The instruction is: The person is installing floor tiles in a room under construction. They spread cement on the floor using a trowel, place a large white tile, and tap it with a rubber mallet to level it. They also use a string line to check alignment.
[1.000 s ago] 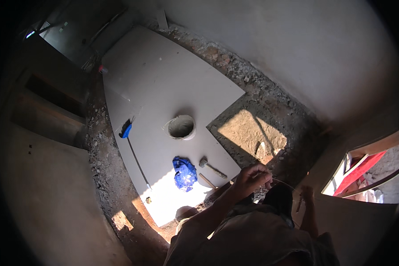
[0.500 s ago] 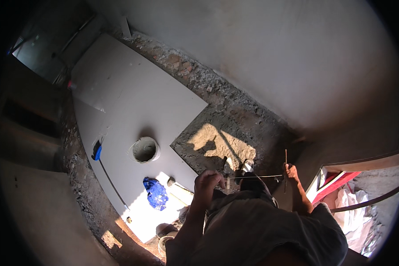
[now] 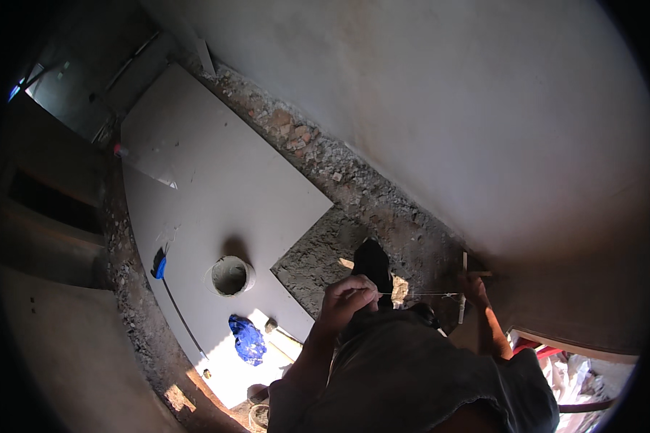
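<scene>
1. One thin string (image 3: 422,294) runs in front of your body, nearly level and looking taut, from your left hand (image 3: 350,296) across to a slim, pale stick (image 3: 462,312) by your right hand (image 3: 474,290).
2. Your left hand is closed, thumb and fingers pinching the string's near end.
3. Your right hand is curled shut on the stick, which stands nearly upright in view; shadow hides how each finger lies. Another short, pale piece sticks out to the right beside that hand.
4. Below the string, your dark-clad leg (image 3: 371,261) reaches onto a rough grey patch (image 3: 314,252), partly sunlit.
5. Left of that patch spreads a large, smooth, pale floor surface (image 3: 209,166).
6. On it, you have a bucket (image 3: 250,280) of grey mix, and nearer you a crumpled blue bundle (image 3: 247,339) in bright sun, with a hammer (image 3: 270,325) just beside it.
7. Farther left lies a blue-headed broom (image 3: 159,267), its handle slanting toward you.
8. Rubble (image 3: 296,133) lines the far edge, at the foot of a bare wall (image 3: 448,108).
9. At your lower right, an opening shows whitish sheeting (image 3: 565,375) outside.
</scene>
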The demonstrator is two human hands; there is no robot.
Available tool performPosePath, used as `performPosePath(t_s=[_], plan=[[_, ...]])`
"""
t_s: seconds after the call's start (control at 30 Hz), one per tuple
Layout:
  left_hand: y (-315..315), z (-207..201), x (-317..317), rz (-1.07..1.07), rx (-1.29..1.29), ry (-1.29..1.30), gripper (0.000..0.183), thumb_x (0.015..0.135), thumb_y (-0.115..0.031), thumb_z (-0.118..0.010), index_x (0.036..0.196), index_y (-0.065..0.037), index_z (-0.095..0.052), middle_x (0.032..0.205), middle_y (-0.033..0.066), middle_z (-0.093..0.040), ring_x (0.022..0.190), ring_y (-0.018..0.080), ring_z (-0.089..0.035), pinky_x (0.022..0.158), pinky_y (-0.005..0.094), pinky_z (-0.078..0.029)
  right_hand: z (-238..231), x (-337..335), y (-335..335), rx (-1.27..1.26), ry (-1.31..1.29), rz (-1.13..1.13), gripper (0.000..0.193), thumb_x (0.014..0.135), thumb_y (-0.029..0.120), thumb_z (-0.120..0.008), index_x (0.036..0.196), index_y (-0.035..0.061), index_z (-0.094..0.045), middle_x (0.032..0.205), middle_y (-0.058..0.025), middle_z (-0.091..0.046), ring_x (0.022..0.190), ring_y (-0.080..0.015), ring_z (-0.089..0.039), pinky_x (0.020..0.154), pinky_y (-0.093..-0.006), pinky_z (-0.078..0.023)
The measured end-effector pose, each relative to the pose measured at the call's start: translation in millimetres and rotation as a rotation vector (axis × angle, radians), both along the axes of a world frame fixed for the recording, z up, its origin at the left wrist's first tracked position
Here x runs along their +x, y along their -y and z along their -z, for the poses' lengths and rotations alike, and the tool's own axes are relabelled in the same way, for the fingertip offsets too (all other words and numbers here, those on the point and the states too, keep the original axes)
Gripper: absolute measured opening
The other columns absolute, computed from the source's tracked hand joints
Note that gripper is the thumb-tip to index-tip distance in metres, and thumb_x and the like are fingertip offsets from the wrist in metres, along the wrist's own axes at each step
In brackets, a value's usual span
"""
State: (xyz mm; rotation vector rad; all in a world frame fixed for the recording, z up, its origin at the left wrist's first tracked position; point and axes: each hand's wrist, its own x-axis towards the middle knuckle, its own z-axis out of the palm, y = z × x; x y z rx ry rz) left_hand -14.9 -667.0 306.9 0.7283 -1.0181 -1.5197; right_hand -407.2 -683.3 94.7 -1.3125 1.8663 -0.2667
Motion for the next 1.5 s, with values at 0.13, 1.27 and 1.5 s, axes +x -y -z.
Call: performPosePath(t_s=[0.13,1.27,1.5], plan=[[72,23,-2,0.050,0.032,-0.033,0.009,0.086,-0.001,-0.054,0.094,-0.001,-0.056,0.080,0.0134,-0.058,0.066,0.0221,-0.060,0.076,0.0435,-0.050,8,11,48,0.047,-0.047,-0.007,0.047,0.081,0.044,-0.056,0.096,-0.0002,-0.065,0.091,-0.0247,-0.064,0.092,-0.0373,-0.062,0.079,-0.0446,-0.047],[577,16,327,-1.019,0.136,-0.113,0.012,0.088,0.005,-0.055,0.096,-0.001,-0.061,0.087,0.0090,-0.061,0.072,0.0147,-0.060,0.064,0.0284,-0.051,89,612,884,0.218,-0.187,-1.133,0.053,0.075,0.047,-0.059,0.089,-0.0037,-0.066,0.090,-0.0257,-0.065,0.087,-0.0391,-0.063,0.078,-0.0450,-0.050],[686,-3,429,-0.960,0.142,0.084,0.011,0.088,0.002,-0.057,0.098,0.000,-0.059,0.087,0.0081,-0.060,0.073,0.0125,-0.056,0.067,0.0257,-0.047,94,709,1002,-0.095,-0.424,-1.746,0.054,0.073,0.043,-0.061,0.088,-0.0085,-0.062,0.088,-0.0276,-0.064,0.088,-0.0375,-0.064,0.074,-0.0433,-0.051]])
